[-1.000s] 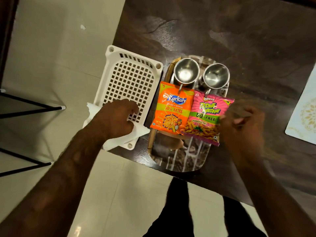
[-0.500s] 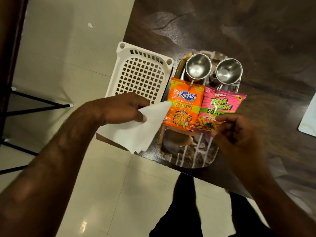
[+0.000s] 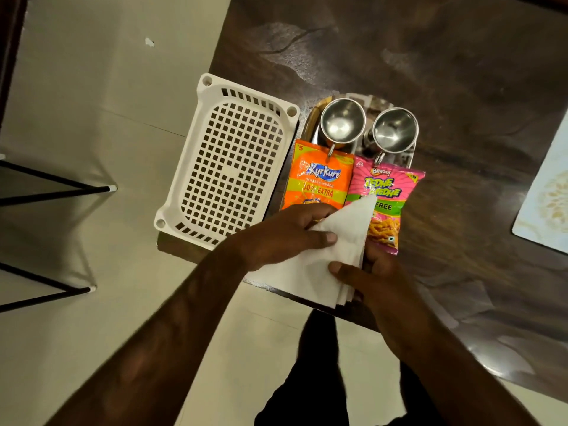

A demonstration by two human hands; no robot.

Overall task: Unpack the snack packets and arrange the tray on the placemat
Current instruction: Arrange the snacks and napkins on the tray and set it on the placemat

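Both hands on folded white napkin [image 3: 335, 256]: left hand [image 3: 282, 238] pinching top edge, right hand [image 3: 372, 272] gripping near corner. Napkin over near end of tray [image 3: 310, 118], covering bottoms of orange packet [image 3: 319, 179] and pink packet [image 3: 387, 195]. We'd keep folds together, lay it flat on tray, clear of cups [image 3: 342, 123]. Placemat [image 3: 544, 204] far right, well apart.

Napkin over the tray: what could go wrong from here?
1. Both hands, left and right, hold the white napkin over the snack packets; it could drag them off the tray.
2. The steel cups stand just behind the packets, so a shove might tip them.
3. The tray overhangs the table edge.
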